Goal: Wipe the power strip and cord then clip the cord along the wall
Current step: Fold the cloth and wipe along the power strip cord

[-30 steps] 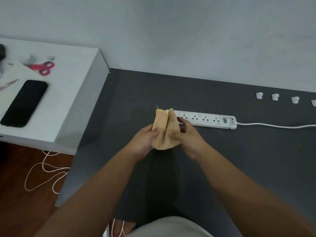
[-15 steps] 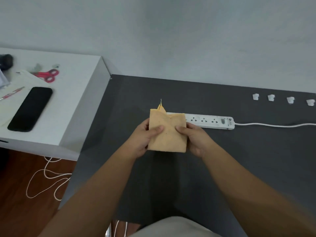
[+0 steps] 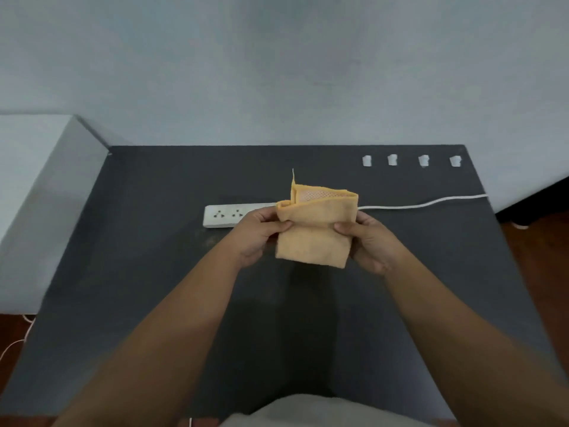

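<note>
A folded orange cloth (image 3: pixel 314 232) is held up over the dark table (image 3: pixel 154 272). My left hand (image 3: pixel 258 235) grips its left edge and my right hand (image 3: pixel 369 241) grips its right edge. Behind the cloth lies a white power strip (image 3: pixel 228 215); only its left end with two sockets shows, the rest is hidden by the cloth. Its white cord (image 3: pixel 415 204) runs right and off the table's edge. Several small white cord clips (image 3: pixel 409 160) sit in a row near the wall at the back right.
A white cabinet (image 3: pixel 37 192) stands against the table's left side. The grey wall (image 3: pixel 277 72) rises right behind the table. A thin white cable (image 3: pixel 12 346) lies on the wooden floor at the lower left.
The view has swung right, so the strip and cloth sit more to the centre. The cloth went from bunched to folded flat and is now held higher, covering the strip's right part.
</note>
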The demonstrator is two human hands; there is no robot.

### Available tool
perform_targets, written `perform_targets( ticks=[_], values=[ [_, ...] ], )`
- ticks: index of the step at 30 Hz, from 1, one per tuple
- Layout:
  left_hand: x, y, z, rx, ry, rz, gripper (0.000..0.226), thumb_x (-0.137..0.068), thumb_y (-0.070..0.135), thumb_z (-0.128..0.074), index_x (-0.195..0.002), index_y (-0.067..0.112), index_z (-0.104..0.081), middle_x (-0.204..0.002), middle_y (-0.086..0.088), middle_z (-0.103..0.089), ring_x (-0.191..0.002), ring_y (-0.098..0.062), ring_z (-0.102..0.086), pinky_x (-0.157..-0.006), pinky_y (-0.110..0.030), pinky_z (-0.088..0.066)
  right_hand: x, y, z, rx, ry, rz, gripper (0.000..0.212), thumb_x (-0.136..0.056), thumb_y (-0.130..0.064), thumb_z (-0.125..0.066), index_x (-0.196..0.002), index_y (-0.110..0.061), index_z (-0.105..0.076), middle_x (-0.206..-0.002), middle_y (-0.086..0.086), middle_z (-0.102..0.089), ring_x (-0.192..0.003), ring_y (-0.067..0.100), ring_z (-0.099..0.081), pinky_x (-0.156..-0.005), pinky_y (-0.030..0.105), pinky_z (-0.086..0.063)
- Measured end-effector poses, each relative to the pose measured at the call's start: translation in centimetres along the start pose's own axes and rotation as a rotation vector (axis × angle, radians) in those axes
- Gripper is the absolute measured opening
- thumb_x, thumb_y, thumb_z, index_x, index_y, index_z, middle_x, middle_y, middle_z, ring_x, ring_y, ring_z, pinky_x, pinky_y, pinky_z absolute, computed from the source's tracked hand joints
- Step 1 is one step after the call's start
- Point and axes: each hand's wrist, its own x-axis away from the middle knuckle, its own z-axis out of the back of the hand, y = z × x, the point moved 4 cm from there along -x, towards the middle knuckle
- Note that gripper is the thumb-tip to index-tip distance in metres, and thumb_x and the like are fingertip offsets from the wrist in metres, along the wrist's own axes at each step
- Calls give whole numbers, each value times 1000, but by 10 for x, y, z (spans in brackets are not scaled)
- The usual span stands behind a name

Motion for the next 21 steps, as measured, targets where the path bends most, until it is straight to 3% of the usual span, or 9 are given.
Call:
perform_targets(
  ticks=[2,4,6,8,11,14,16,19,21],
  values=[
    [-9,-6,-28,-25,-7,13,28,-90,-8,-54,-81,14,-70,-82,1,-72,-80,-13,-67,-68,-24,-58,10,-13,22,32,34,63,21,-79,5,-61,-90,-11,-71,-104,11,-69,-98,25,-64,-89,38,-52],
    [-18,-12,-52,-145,-34,35,34,-91,-8,-49,-77,15,-69,-82,-1,-71,-77,-13,-67,-66,-25,-57,17,-21,46,73,85,96,35,-81,12,-55,-62,-15,-67,-102,11,-69,-90,25,-65,-82,37,-55],
    [-25,-19,-70,-266,-73,46,38,-93,-6,-47,-73,19,-68,-81,-2,-68,-77,-14,-65,-67,-29,-57,22,-25,70,148,83,83,47,-84,17,-47,-55,-17,-62,-102,9,-70,-84,24,-67,-63,31,-58],
    [-31,-24,-85,-315,-81,51,40,-93,-6,-44,-70,19,-66,-79,-2,-66,-76,-15,-63,-67,-30,-57,24,-27,91,245,88,59,51,-87,16,-42,-54,-18,-61,-82,5,-72,-68,22,-64,-48,25,-50],
    [-39,-27,-106,-277,-55,66,41,-90,-7,-35,-70,11,-66,-75,-6,-63,-72,-18,-62,-62,-29,-56,32,-31,116,307,104,-13,42,-89,9,-33,-63,-13,-57,-57,3,-60,-56,20,-53,-49,26,-48],
    [-45,-31,-125,-174,-17,68,35,-90,3,-33,-70,6,-62,-75,-9,-58,-71,-19,-57,-58,-29,-55,37,-28,139,195,97,-87,30,-85,-4,-29,-69,-8,-54,-70,9,-54,-63,22,-53,-58,32,-50],
    [-49,-38,-133,-180,-15,73,36,-96,24,-43,-68,10,-60,-72,-5,-56,-69,-17,-56,-61,-29,-53,37,-26,148,178,129,-90,30,-91,-16,-35,-70,-8,-54,-76,8,-53,-69,21,-53,-63,33,-50],
    [-58,-49,-136,-336,42,7,25,-80,34,-74,-68,20,-57,-70,0,-56,-68,-15,-54,-68,-35,-50,29,-20,155,111,228,-49,16,-91,-24,-61,-101,-13,-55,-90,6,-59,-79,20,-60,-77,42,-53],
    [-62,-55,-140,-286,79,-27,28,-77,16,-78,-68,21,-52,-73,1,-54,-66,-13,-51,-65,-33,-48,22,-8,157,-87,244,-74,54,-83,-24,-72,-128,-14,-44,-106,7,-62,-87,22,-64,-79,41,-58]
  ],
)
